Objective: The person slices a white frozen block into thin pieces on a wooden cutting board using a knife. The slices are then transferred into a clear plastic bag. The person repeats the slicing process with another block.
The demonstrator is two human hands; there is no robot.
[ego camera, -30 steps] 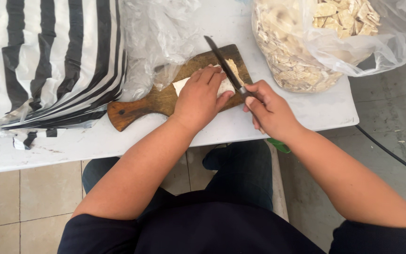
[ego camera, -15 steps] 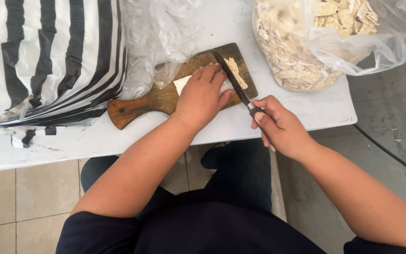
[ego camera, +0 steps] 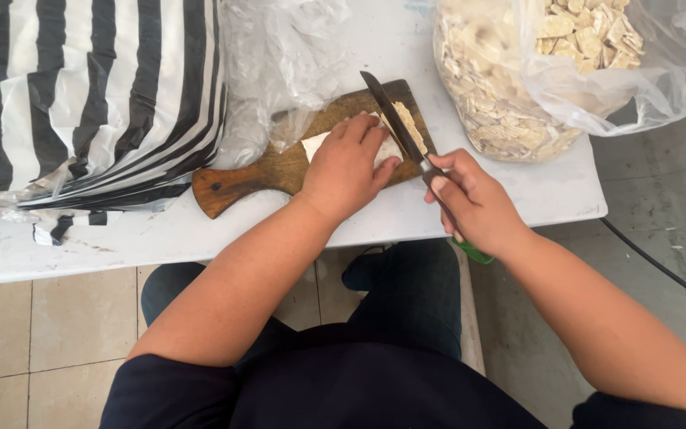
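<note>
A brown wooden cutting board (ego camera: 275, 168) lies on the white table (ego camera: 160, 234), handle toward the left. On it rests a pale flat block (ego camera: 315, 144), pressed down by my left hand (ego camera: 348, 164). My right hand (ego camera: 474, 200) grips a knife (ego camera: 395, 123) with a green handle end. Its dark blade lies across the right end of the block, where thin cut slices (ego camera: 413, 127) sit beside it.
A clear plastic bag (ego camera: 518, 79) full of pale cut pieces stands at the right of the table. Crumpled clear plastic (ego camera: 279, 63) lies behind the board. A black-and-white striped bag (ego camera: 81, 95) fills the left. A black cable (ego camera: 653, 262) runs over the grey floor.
My right hand has drawn the knife back toward me and to the right, the blade sliding across the block. My left hand has stayed on the block.
</note>
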